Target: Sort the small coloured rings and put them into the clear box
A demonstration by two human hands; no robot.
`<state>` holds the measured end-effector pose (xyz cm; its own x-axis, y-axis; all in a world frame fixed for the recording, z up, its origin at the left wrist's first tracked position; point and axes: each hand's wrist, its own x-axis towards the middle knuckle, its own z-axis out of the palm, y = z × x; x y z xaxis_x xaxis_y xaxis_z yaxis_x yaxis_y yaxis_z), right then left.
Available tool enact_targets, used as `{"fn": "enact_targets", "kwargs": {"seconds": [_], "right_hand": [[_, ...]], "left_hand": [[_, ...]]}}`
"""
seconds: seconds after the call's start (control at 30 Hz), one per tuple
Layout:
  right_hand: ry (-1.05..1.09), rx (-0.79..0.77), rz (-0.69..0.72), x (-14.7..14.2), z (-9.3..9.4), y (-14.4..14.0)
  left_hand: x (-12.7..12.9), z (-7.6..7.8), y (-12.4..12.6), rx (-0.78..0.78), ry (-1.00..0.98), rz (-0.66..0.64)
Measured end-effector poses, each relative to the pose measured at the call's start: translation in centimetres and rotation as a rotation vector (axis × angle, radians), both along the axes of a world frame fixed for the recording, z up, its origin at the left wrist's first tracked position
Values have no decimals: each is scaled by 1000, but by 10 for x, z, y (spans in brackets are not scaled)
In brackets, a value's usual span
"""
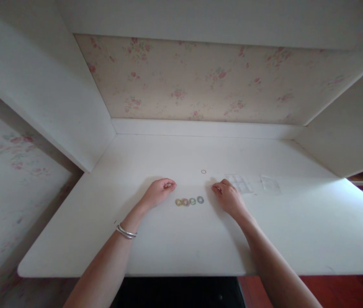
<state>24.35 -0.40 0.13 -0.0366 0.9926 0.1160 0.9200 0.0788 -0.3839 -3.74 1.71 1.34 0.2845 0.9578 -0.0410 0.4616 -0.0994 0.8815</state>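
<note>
We rest both hands on the white bench (181, 252), knuckles up and fingers curled loosely under. Our left hand (159, 192) is closed into a soft fist with its fingertips tucked against the bench; we cannot tell whether anything sits inside it. A thin silver bangle (126, 232) circles the wrist behind it. Our right hand (229, 196) is curled the same way, thumb and forefinger drawn close together at the tip, and again we cannot tell if it pinches anything.

Between the two hands, slightly nearer to us than the fingertips, lies a short row of four small translucent rings (189, 201), touching or almost touching one another: yellowish at the left-hand end, then pinkish, greenish and grey-blue towards the right hand. Beyond the row, farther from us than either hand, a single tiny thin ring (203, 171) lies alone.

Just past the right hand, on its outer side, lies a clear flat plastic packet (239, 182), and farther out a second clear plastic packet (270, 183).
</note>
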Motion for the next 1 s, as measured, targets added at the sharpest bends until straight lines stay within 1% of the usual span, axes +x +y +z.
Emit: {"fn": "enact_targets", "kwargs": {"seconds": [0.1,0.23,0.33,0.4,0.63,1.0], "right_hand": [[62,80,87,-11,2,-9],[224,225,261,-38,3,-29],[215,269,384,-57,3,-41],[165,274,431,-64,3,-45],[35,272,460,-68,1,-44],[-19,204,492,-75,11,-47]], "left_hand": [[0,-1,0,-11,3,-5],[0,-1,1,-12,-12,-8],[0,-1,0,-4,-20,-7],[-1,-1,0,9,-18,-12],[-2,-4,1,36,16,-33],[-2,-4,1,44,32,-34]]}}
